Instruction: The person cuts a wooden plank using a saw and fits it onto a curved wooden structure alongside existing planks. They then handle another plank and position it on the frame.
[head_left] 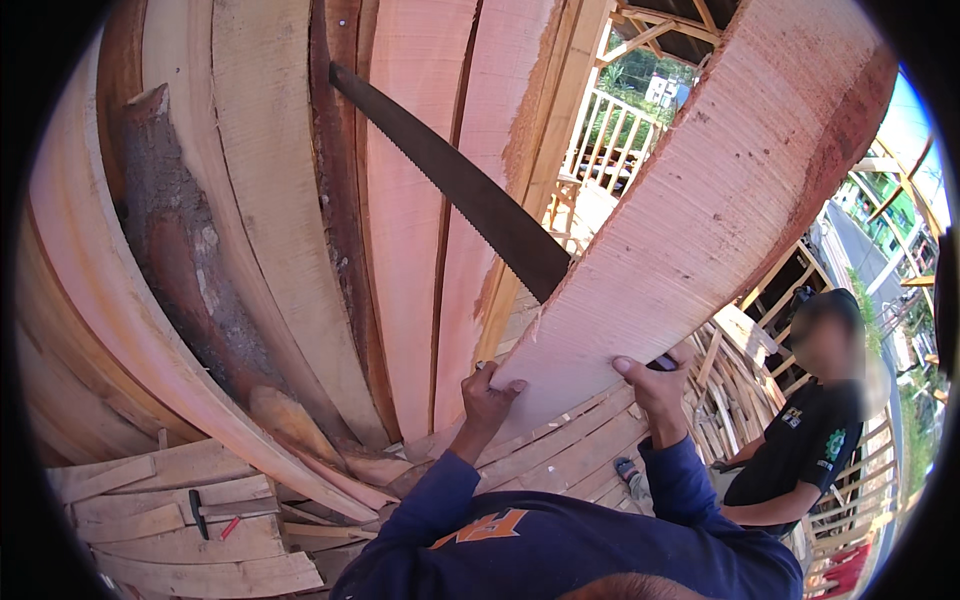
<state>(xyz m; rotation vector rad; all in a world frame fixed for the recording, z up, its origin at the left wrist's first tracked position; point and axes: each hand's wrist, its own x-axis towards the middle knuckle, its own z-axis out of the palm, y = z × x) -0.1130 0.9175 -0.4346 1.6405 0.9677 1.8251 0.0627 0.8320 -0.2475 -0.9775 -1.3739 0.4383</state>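
My left hand (487,408) grips the lower left edge of a wide pinkish plank (690,210), thumb on its face. My right hand (657,388) is closed at the lower right edge, thumb also on the wood. A small dark object (662,362) shows by the right fingers; I cannot make out its kind. The plank slants up to the upper right, with dark bark along its right side. Behind its left edge a dark handsaw blade (460,180) sticks out toward the upper left, teeth on the lower side. The saw's handle is hidden.
Tall boards (270,180) stand on the left, beside a bark-covered slab (190,240). On stacked offcuts (180,575) lie a black-handled tool (199,513) and a red pen-like stick (230,528). A person in a black shirt (805,440) stands close on the right, near piled wood strips (725,405).
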